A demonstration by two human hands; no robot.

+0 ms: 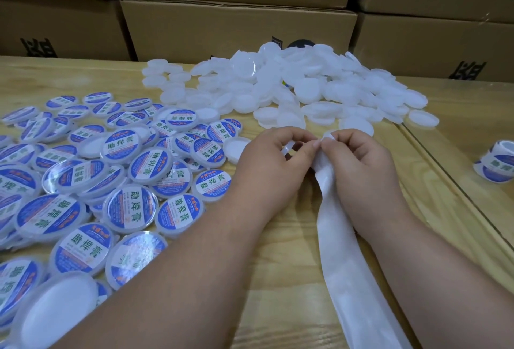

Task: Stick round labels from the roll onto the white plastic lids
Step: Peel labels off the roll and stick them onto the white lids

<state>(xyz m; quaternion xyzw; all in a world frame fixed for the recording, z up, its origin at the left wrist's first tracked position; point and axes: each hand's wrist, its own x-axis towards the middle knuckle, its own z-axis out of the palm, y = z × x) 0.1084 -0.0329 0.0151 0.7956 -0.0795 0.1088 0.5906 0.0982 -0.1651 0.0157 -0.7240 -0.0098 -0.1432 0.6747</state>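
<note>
Lids: unlabelled white pile [292, 89] lay at the table's [278, 279] far middle, labelled batch [91, 181] spread left. Roughly half done, I'd judge. Both hands, left [274, 165] and right [358, 162], pinched the backing strip [347, 265] at centre. Label roll [498, 165] sat far right.

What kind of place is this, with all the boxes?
Probably a small packing workshop or storeroom. Stacked cardboard boxes line the back, and a wooden table holds a heap of plain white lids beside many labelled lids.
</note>
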